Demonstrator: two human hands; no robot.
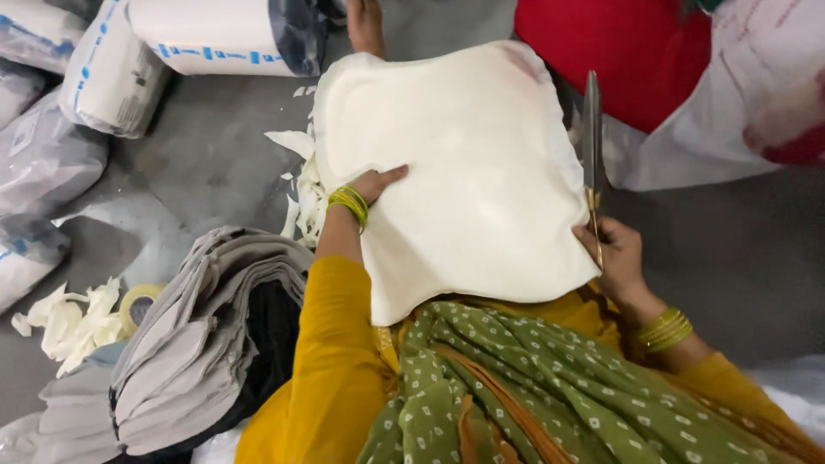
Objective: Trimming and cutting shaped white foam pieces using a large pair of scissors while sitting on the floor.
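Seen from above, seated on a grey floor (215,163); cream foam sheet (455,163) lying across the lap, large, roughly square with rounded corners, its far edge near a bare foot (365,26) at the top of the view

Left hand (374,182) flat on the sheet's left edge, palm down, fingers spread a little, pressing rather than gripping; grip open, holding nothing; green and yellow bangles (348,204) at the wrist, mustard sleeve (335,344) behind

Right hand (614,253) at the sheet's right edge, grip closed round the handles of long scissors (592,146); blades pointing away from the body, running along the sheet's right side, touching or just beside the foam; whether blades parted or together, cannot tell; gold bangles (663,331) at that wrist

Green dotted scarf (533,378) draped over the lap below the sheet

Cream foam offcuts (301,189) heaped on the floor just left of the sheet; more offcuts (73,322) further left, beside a roll of tape (137,302); stack of folded grey fabric (198,335) at lower left, touching the mustard sleeve; plastic-wrapped white bundles (172,39) along the top left; red cloth (627,51) and white cloth (739,103) at the upper right, beyond the scissors
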